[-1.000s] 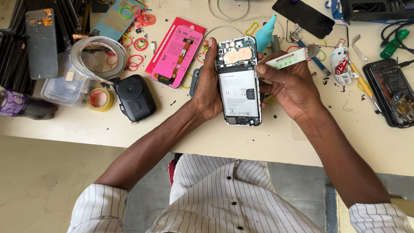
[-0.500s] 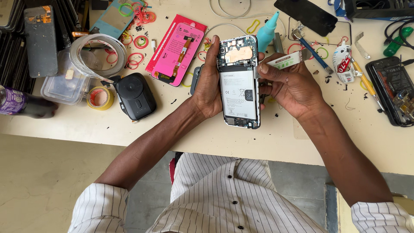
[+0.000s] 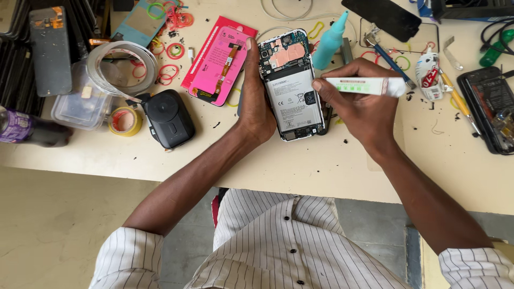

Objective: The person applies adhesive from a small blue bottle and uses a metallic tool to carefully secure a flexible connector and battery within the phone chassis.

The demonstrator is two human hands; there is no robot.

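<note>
My left hand [image 3: 258, 99] grips the left edge of an opened phone [image 3: 292, 85] with its back cover off, showing a pale battery and a circuit board at the top. The phone is held above the cream workbench [image 3: 300, 160]. My right hand [image 3: 357, 101] sits at the phone's right edge and holds a white tube [image 3: 369, 86] with green marks, lying sideways across its fingers and pointing right.
A pink parts packet [image 3: 218, 60] lies left of the phone, a teal bottle [image 3: 330, 40] just behind it. A black round device [image 3: 167, 118], tape rolls [image 3: 124, 63], coloured rubber bands, tools and another opened phone [image 3: 492, 107] lie around the bench.
The phone has stayed in my left hand, shifting slightly. My right hand has drawn back a little to the phone's right edge, with the white tube now clear of the phone.
</note>
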